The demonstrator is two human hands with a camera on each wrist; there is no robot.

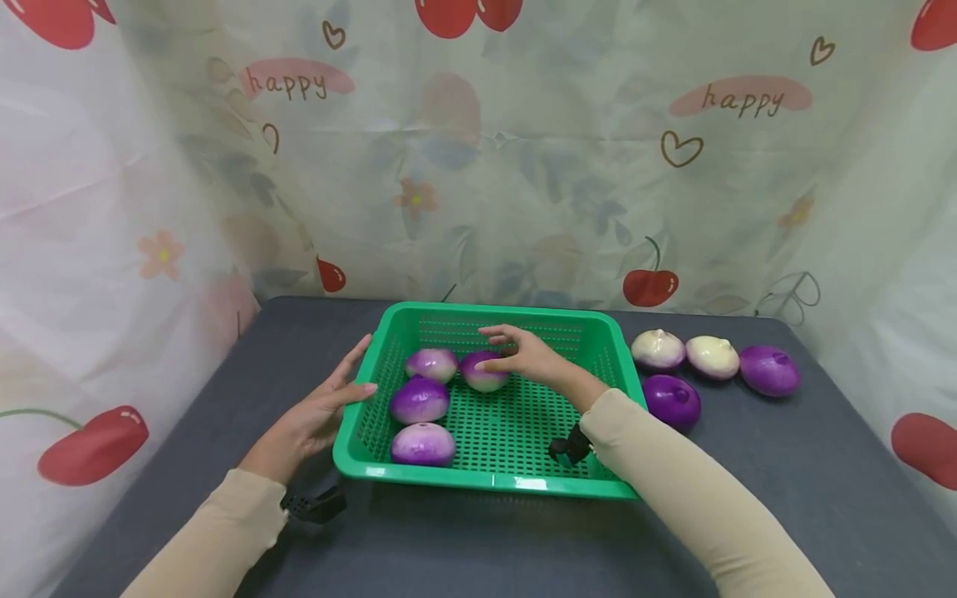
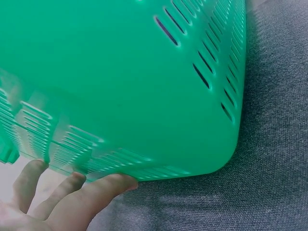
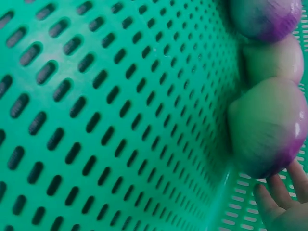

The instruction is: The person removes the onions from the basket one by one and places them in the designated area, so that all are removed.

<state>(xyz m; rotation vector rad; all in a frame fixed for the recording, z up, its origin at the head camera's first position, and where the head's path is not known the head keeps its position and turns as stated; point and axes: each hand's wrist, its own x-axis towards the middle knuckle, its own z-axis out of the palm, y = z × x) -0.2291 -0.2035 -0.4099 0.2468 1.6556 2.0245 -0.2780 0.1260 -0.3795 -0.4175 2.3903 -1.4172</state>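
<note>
A green plastic basket (image 1: 493, 480) with slotted walls and a perforated floor stands on the table. Several purple-and-white onions lie in its left half, among them a front onion (image 1: 423, 445). My right hand (image 1: 527, 357) reaches into the basket, fingers extended and apart over another onion (image 1: 486, 380); its thumb overlaps that onion in the head view. From the right wrist, the fingertips (image 3: 265, 195) appear right at the lower side of the nearest onion (image 3: 269, 127). At the basket's left side, my left hand (image 1: 314, 419) rests with extended fingers along the outer wall, thumb at the rim.
Right of the basket, several more onions lie on the dark grey table (image 1: 792, 482), including a deep purple onion (image 1: 671, 402) close to the basket wall and a pale onion (image 1: 713, 357). A printed curtain (image 1: 508, 208) hangs behind and at both sides.
</note>
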